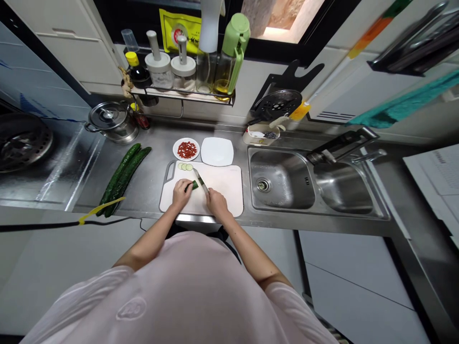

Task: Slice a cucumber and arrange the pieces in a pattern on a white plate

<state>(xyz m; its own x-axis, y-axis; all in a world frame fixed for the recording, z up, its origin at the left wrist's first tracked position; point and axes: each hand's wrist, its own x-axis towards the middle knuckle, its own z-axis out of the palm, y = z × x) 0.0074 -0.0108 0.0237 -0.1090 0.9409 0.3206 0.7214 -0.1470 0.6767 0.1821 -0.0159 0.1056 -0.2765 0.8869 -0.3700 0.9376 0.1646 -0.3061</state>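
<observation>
A white cutting board [225, 188] lies on the steel counter in front of me. My left hand [181, 193] is closed on a short piece of green cucumber [195, 185], whose right end sticks out past the fingers. My right hand [217, 203] grips the handle of a kitchen knife [201, 180]. Its blade points away from me and stands just right of the cucumber piece; whether they touch I cannot tell. Several pale cucumber slices [185, 166] lie in a row near the board's far left corner.
Behind the board sit a plate of small red pieces [187, 149] and a white square plate [217, 151]. Whole cucumbers [124, 179] lie at the left, near a lidded steel pot [113, 122]. A double sink [283, 179] is at the right. A rack [179, 91] holds jars and bottles.
</observation>
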